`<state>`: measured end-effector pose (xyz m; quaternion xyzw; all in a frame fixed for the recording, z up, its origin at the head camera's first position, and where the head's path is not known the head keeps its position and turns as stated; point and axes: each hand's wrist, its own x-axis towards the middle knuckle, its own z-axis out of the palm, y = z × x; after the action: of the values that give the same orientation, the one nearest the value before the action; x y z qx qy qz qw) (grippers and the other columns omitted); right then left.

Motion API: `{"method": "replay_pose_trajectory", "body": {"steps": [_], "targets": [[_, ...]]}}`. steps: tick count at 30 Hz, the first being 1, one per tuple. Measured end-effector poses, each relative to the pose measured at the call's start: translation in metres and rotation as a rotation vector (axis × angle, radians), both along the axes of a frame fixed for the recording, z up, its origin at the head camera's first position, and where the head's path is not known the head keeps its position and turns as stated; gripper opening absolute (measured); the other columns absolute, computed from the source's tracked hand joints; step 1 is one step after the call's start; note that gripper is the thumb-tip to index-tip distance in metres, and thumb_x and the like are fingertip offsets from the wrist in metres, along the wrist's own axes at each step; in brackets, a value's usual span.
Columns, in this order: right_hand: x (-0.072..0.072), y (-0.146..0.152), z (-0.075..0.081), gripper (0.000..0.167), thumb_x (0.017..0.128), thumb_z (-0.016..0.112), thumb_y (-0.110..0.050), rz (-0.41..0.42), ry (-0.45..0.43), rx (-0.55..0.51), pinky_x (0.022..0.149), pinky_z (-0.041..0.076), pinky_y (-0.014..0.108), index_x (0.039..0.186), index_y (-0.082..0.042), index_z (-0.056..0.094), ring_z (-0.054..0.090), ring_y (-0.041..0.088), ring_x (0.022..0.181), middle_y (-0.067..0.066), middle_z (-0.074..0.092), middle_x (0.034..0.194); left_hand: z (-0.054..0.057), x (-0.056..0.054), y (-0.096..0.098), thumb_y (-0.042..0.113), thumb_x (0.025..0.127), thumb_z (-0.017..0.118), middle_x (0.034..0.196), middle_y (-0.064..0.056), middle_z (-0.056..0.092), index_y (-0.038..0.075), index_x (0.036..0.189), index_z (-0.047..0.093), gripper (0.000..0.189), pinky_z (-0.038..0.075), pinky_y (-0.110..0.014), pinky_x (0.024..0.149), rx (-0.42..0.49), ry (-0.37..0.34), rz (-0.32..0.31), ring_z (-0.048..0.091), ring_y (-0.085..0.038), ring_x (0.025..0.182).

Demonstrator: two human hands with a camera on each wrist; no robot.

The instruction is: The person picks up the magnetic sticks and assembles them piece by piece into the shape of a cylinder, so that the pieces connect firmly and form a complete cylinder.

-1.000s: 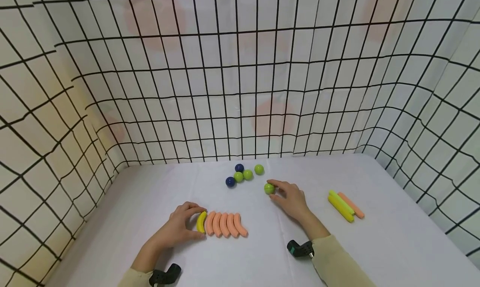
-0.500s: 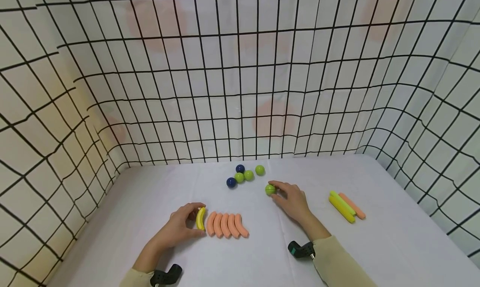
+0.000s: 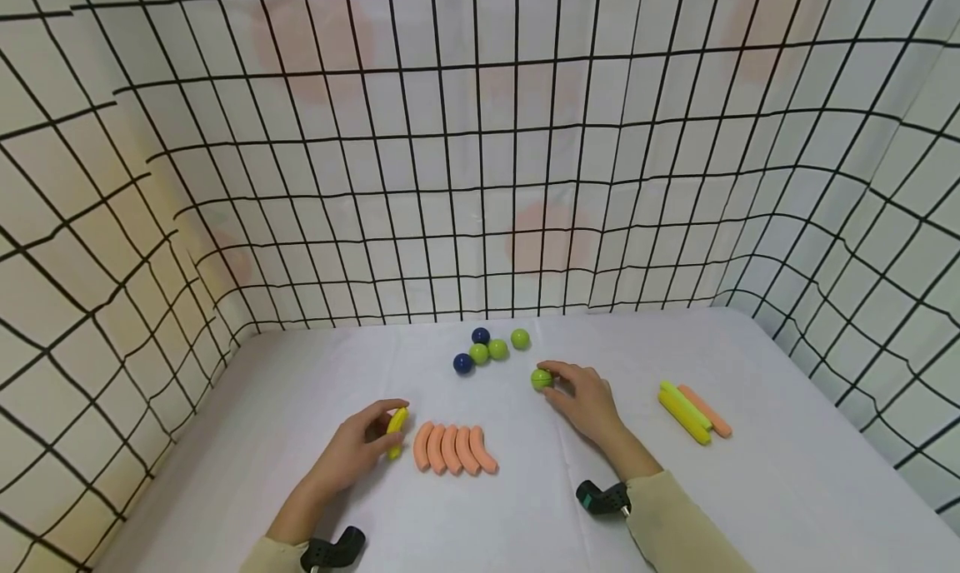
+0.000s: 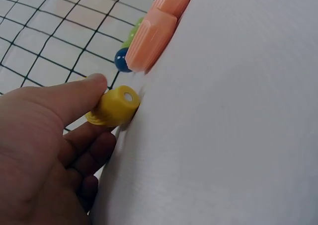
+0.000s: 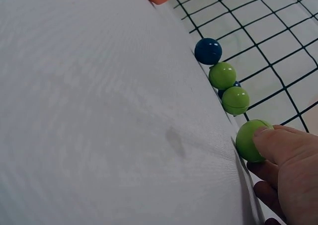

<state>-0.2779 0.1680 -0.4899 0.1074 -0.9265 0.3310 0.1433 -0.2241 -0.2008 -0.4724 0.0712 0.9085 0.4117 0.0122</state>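
My left hand [image 3: 343,455] pinches a yellow curved rod [image 3: 398,421], a toy building piece, between thumb and fingers. It leans with its top to the right, left of a row of several peach curved rods [image 3: 449,450]. In the left wrist view, the yellow rod's near end [image 4: 128,97] is flat with a pale round spot. Farther right, thumb and fingers of my right hand [image 3: 587,403] hold a seamed green ball [image 3: 540,379] low at the white cloth. The right wrist view shows this ball [image 5: 251,141] with the thumb across it.
Behind the hands, two navy balls [image 3: 462,363] and several green balls [image 3: 498,349] form a loose cluster. Straight yellow [image 3: 684,416], lime [image 3: 686,402] and peach [image 3: 705,410] rods lie together at right. A black grid net [image 3: 480,165] encloses the back and sides.
The left hand has drawn the yellow rod away from the peach row, leftward, and tipped it over to lean right. The right hand stays in place with the green ball.
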Motion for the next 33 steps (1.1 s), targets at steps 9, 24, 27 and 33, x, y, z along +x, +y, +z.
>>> {"method": "replay_pose_trajectory", "body": {"steps": [9, 24, 27, 33], "targets": [[0.001, 0.001, 0.001, 0.039, 0.087, 0.077, -0.025, 0.012, 0.016, 0.010, 0.089, 0.040, 0.045, 0.125, -0.025, 0.067, 0.060, 0.025, 0.107, 0.001, 0.072, 0.122, -0.001, -0.001, -0.001, 0.010, 0.088, 0.075, 0.092, -0.003, 0.061, 0.014, 0.120, 0.067, 0.032, 0.045, -0.021, 0.066, 0.128, 0.027, 0.087, 0.054, -0.014, 0.080], [0.002, 0.003, 0.001, 0.038, 0.085, 0.078, -0.022, -0.017, -0.017, -0.026, 0.093, 0.043, 0.051, 0.121, -0.021, 0.066, 0.060, 0.027, 0.106, 0.004, 0.072, 0.121, 0.030, -0.016, 0.045, 0.007, 0.090, 0.072, 0.097, -0.009, 0.060, 0.002, 0.102, 0.054, 0.022, 0.059, -0.028, 0.061, 0.460, -0.063, 0.125, 0.068, -0.015, 0.076], [0.002, 0.003, 0.000, 0.038, 0.086, 0.077, -0.022, -0.012, -0.033, -0.026, 0.095, 0.043, 0.052, 0.122, -0.022, 0.065, 0.060, 0.027, 0.108, 0.003, 0.071, 0.122, 0.032, -0.019, 0.057, 0.006, 0.091, 0.070, 0.098, -0.012, 0.064, 0.002, 0.103, 0.057, 0.018, 0.059, -0.028, 0.062, 0.473, -0.072, 0.118, 0.069, -0.016, 0.078], [0.002, 0.003, 0.000, 0.038, 0.086, 0.077, -0.022, -0.013, -0.040, -0.037, 0.095, 0.043, 0.051, 0.122, -0.022, 0.064, 0.060, 0.027, 0.109, 0.002, 0.071, 0.122, 0.034, -0.024, 0.079, 0.004, 0.095, 0.065, 0.108, -0.016, 0.066, 0.001, 0.108, 0.060, 0.014, 0.062, -0.034, 0.070, 0.487, -0.077, 0.065, 0.071, -0.020, 0.087]]}}
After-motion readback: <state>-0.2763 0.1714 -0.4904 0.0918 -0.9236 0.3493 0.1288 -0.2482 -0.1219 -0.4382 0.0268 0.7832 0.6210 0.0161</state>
